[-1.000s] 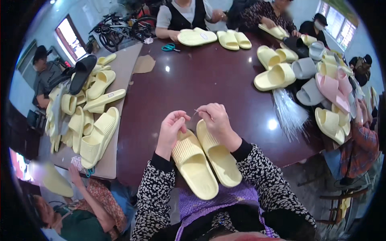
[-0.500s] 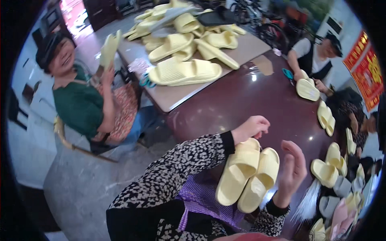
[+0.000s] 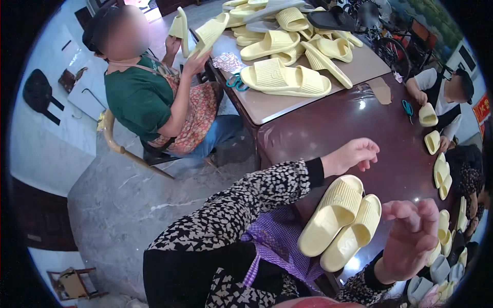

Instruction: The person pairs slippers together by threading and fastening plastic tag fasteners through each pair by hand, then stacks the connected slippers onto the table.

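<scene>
A pair of pale yellow slide slippers (image 3: pixel 341 220) lies side by side at the near edge of the dark red table, toes pointing away from me. Just beyond their toes hovers my left hand (image 3: pixel 354 156), empty, its fingers loosely bent and apart. To the right of the pair I hold my right hand (image 3: pixel 411 237) raised, palm up and fingers spread, with nothing in it. Neither hand appears to touch the slippers. Patterned black-and-white sleeves cover both my forearms.
Yellow slippers (image 3: pixel 287 79) pile up on a beige board at the far side, beside teal scissors (image 3: pixel 236 82). A person in green (image 3: pixel 141 97) sits at left holding two slippers. Another person (image 3: pixel 441 97) handles slippers at far right. More slippers (image 3: pixel 439 269) line the right edge.
My view has swung left, so the scene sits further right. My right hand has turned its palm up more. The person in green now holds two slippers apart.
</scene>
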### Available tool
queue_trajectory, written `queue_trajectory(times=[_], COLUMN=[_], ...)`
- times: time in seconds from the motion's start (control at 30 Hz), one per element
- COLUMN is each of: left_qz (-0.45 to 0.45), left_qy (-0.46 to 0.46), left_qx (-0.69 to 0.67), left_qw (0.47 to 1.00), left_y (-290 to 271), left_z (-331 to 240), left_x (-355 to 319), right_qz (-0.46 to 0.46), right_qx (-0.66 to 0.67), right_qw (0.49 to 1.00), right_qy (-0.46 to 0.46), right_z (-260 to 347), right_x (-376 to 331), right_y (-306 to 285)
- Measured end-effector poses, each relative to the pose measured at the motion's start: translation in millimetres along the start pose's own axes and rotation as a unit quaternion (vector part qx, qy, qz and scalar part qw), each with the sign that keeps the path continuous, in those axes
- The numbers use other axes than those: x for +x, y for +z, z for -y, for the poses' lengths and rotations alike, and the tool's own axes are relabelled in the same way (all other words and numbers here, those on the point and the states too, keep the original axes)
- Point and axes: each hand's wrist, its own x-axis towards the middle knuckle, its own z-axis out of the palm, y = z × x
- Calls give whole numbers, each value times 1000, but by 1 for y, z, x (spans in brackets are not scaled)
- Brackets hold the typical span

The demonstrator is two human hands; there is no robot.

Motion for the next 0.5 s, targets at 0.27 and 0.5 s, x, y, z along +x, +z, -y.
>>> queue_trajectory(times=[0.27, 0.5], left_qz=[234, 232], left_qy=[271, 223], left_qx=[20, 1], left_qw=[933, 947], left_y=[61, 58], left_z=[-158, -154], left_x=[-78, -77], right_qz=[68, 140], right_qx=[37, 72], right_qw=[997, 987], right_qy=[0, -2], right_z=[11, 19], right_x=[3, 0], right_y=[10, 14])
